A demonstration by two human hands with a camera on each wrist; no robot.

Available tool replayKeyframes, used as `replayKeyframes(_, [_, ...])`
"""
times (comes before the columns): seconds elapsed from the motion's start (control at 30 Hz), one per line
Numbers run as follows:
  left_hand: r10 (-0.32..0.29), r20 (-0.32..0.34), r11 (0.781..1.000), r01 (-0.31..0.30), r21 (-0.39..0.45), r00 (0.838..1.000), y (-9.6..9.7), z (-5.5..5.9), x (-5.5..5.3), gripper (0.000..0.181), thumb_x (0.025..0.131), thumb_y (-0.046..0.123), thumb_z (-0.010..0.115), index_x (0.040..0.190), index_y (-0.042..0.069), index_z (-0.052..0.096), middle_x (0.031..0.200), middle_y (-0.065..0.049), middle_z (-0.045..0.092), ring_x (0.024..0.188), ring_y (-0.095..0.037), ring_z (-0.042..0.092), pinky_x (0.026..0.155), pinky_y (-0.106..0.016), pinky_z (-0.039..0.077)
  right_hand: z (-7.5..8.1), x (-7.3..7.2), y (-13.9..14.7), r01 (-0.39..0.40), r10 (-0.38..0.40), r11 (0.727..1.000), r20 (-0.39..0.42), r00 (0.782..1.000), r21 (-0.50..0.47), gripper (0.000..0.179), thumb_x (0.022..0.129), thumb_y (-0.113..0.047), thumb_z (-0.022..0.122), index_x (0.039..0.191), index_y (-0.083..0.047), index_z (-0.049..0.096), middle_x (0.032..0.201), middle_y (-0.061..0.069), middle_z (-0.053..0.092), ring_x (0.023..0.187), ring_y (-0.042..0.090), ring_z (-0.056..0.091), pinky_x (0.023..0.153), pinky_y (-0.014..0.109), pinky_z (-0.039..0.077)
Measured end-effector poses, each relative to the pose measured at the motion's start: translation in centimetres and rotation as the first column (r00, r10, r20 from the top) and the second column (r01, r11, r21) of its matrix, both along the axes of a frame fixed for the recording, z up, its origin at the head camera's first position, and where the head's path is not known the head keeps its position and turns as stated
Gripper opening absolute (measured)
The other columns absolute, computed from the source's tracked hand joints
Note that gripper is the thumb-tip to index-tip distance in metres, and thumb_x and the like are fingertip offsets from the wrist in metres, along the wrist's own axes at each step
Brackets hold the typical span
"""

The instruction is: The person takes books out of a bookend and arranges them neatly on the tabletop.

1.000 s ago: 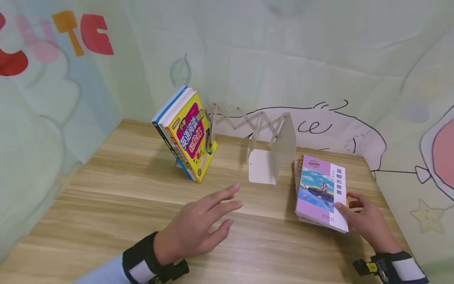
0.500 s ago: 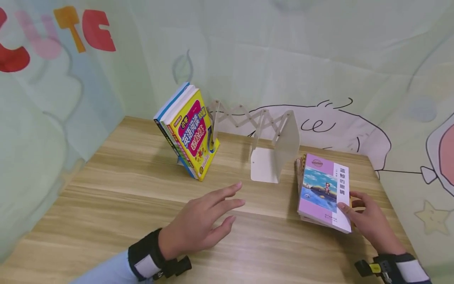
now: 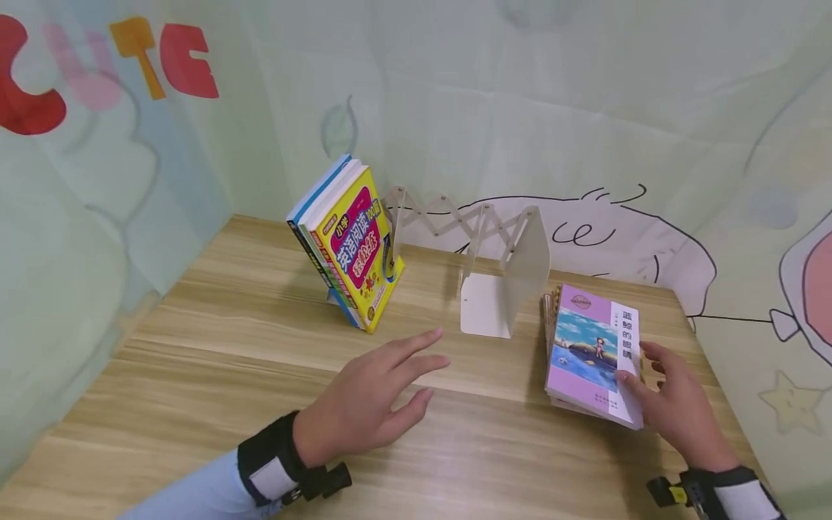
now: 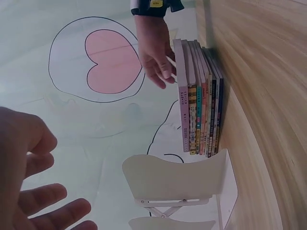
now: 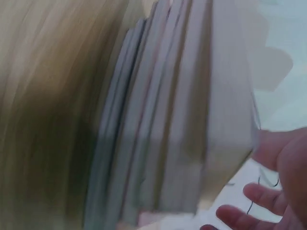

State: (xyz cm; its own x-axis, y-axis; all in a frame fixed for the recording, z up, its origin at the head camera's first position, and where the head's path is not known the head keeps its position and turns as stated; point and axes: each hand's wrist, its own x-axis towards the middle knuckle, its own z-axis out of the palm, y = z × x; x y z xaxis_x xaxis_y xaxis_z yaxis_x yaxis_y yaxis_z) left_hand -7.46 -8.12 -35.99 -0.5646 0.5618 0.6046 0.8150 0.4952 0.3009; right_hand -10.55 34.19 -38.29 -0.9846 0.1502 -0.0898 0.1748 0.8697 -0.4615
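A stack of several thin books lies on the wooden table at the right, topped by a purple book [image 3: 583,354] with a sea picture. My right hand [image 3: 676,404] is at the right edge of this top book, thumb on its cover. In the right wrist view the fingers [image 5: 247,220] stand apart from the stacked page edges [image 5: 158,124]. The spines of the stack [image 4: 199,120] show in the left wrist view. My left hand [image 3: 370,397] hovers over the middle of the table, fingers loosely spread, holding nothing.
A white expandable bookend rack [image 3: 487,303] stands at the back, its right section holding no books. Several upright books, a yellow one [image 3: 357,253] in front, lean in its left part. A printed cloth wall [image 3: 442,108] closes off the back and sides of the table [image 3: 214,347].
The right hand's fingers have shifted slightly along the purple book's right edge. The left hand keeps its pose, and the head view has moved a little.
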Motion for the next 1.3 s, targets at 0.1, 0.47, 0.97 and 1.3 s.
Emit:
replayKeyframes(0.1, [0.011,0.021,1.000,-0.011,0.001,1.000,0.0,0.0,-0.2,0.041,0.088,0.028,0.058,0.127,0.017,0.056,0.146,0.000,0.039,0.124,-0.013,0.048,0.098,-0.031,0.045,0.8,0.5,-1.3,-0.042,0.044,0.999,-0.076,0.996,0.030,0.081,0.088,-0.054,0.053,0.145,-0.001,0.028,0.140,0.030,0.033,0.120,0.051,0.035,0.086,0.067,0.037])
replayKeyframes(0.47, [0.028,0.116,0.999,-0.030,0.021,0.993,0.3,-0.1,-0.3,0.049,0.088,0.034,0.058,0.134,0.018,0.050,0.147,0.003,0.035,0.129,-0.011,0.041,0.102,-0.033,0.041,2.4,2.4,-7.1,-0.480,0.441,0.877,-0.350,0.827,-0.029,0.069,0.083,-0.026,0.071,0.142,-0.027,0.036,0.149,-0.001,0.031,0.135,0.026,0.030,0.109,0.033,0.027])
replayKeyframes(0.97, [0.034,0.139,0.999,-0.035,0.004,0.990,0.5,-0.2,-0.2,0.057,0.087,0.039,0.058,0.140,0.023,0.042,0.150,0.005,0.030,0.132,-0.012,0.036,0.105,-0.035,0.038,2.6,3.7,-13.3,-0.711,0.650,0.702,-0.438,0.621,0.032,0.088,0.078,-0.034,0.075,0.148,-0.015,0.025,0.151,0.005,0.028,0.137,0.022,0.028,0.111,0.016,0.016])
replayKeyframes(1.3, [0.087,0.160,0.995,-0.079,-0.056,0.983,0.1,0.5,-0.4,0.057,0.087,0.039,0.060,0.139,0.021,0.044,0.149,0.001,0.032,0.130,-0.017,0.041,0.101,-0.039,0.041,2.3,3.6,-13.9,-0.718,0.627,0.696,-0.492,0.605,0.005,0.089,0.078,-0.030,0.075,0.148,-0.010,0.024,0.151,0.005,0.029,0.136,0.022,0.030,0.111,0.016,0.019])
